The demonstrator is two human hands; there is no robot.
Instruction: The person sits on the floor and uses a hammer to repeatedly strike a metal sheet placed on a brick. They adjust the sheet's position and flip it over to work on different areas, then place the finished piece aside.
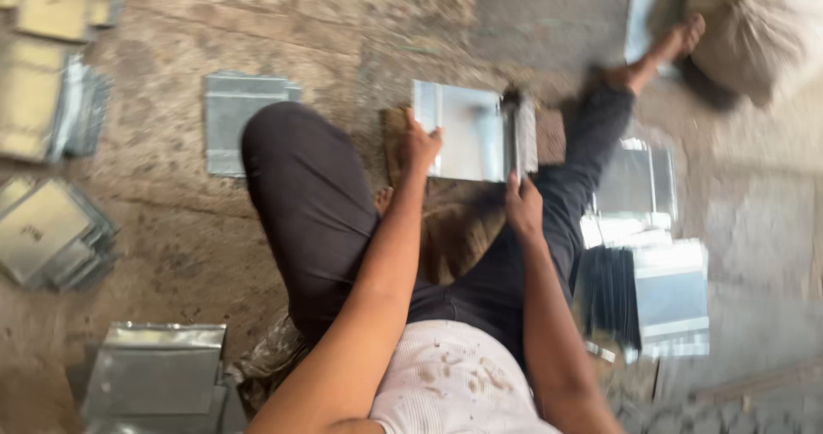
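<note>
- Head view: a folded metal sheet [467, 131] lies on a brown sack on the floor, between the seated person's legs.
- It looks thin, stiff and light, probably sharp-edged; its side edges seem the best places to hold.
- Left hand [420, 147] grips the sheet's left edge.
- Right hand [523, 204] clasps its lower right corner, arm extended.
- More sheet stacks [51, 228] lie around.
</note>
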